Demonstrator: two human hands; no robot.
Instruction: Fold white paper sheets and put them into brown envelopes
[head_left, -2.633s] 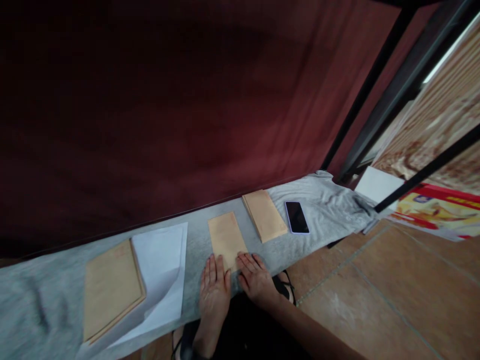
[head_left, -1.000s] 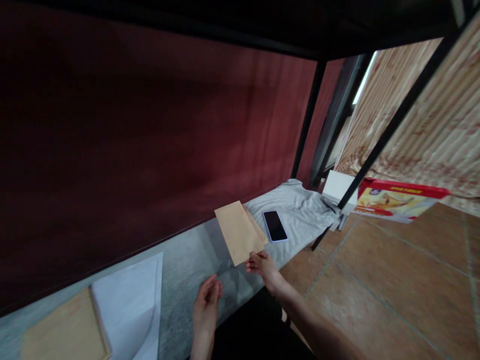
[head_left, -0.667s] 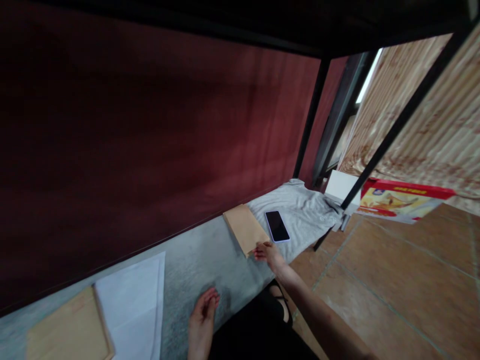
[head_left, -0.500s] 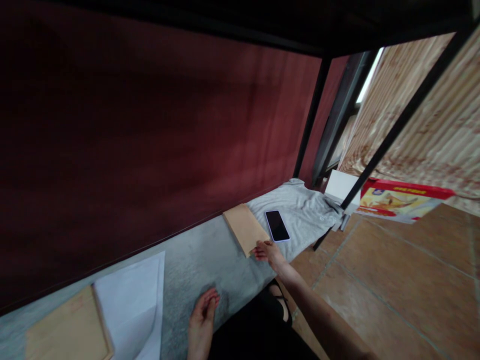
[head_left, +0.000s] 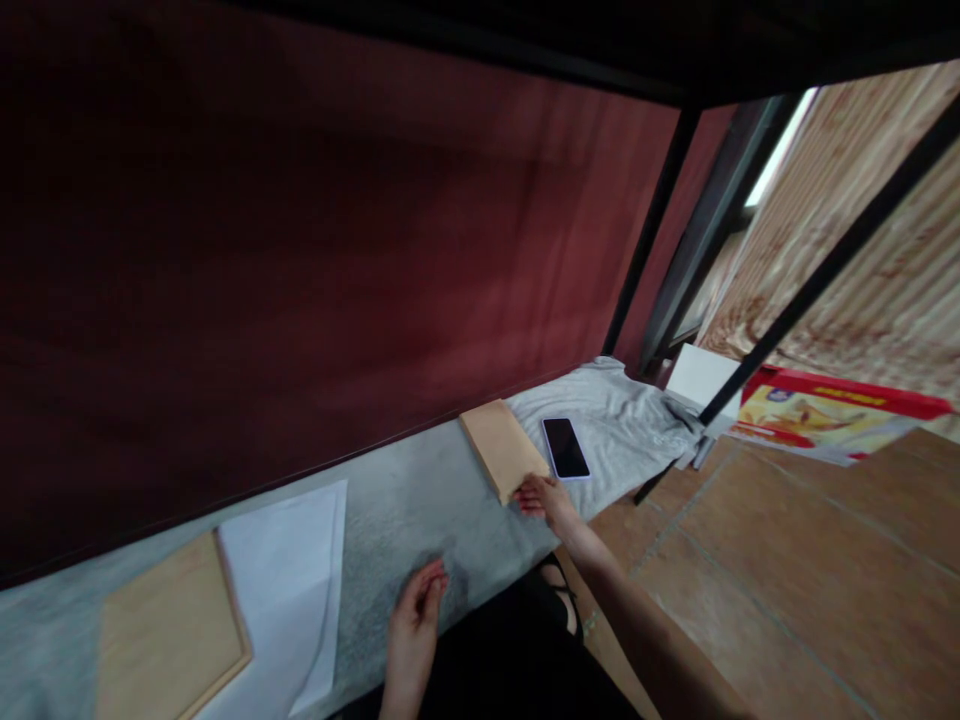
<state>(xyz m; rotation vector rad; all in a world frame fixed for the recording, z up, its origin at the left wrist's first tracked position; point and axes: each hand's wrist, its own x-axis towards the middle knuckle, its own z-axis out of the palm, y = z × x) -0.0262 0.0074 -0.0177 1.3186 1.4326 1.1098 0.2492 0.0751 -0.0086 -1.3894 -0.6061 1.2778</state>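
A stack of brown paper envelopes [head_left: 501,448] lies on the grey cloth-covered bench. At its near right corner is my right hand [head_left: 541,497], fingers slightly bent and apart, close to or touching the edge; I cannot tell exact contact. A dark-screened phone [head_left: 566,448] in a pale purple case rests just beyond that hand. My left hand [head_left: 420,597] hovers over or rests on the bench near its front edge, loosely curled with nothing in it. To its left, white paper sheets [head_left: 289,580] lie partly under a thicker brown envelope stack [head_left: 172,630].
A dark red panel [head_left: 337,280] rises behind the bench. Black metal posts [head_left: 652,230] stand at its right end under a dark upper deck. On the tiled floor [head_left: 742,580] at right are a red and yellow box [head_left: 817,415] and a patterned curtain [head_left: 862,260].
The view has turned slightly, so the bench items appear shifted right and the left-hand papers higher. Both hands keep nearly the same places relative to the bench and envelopes.
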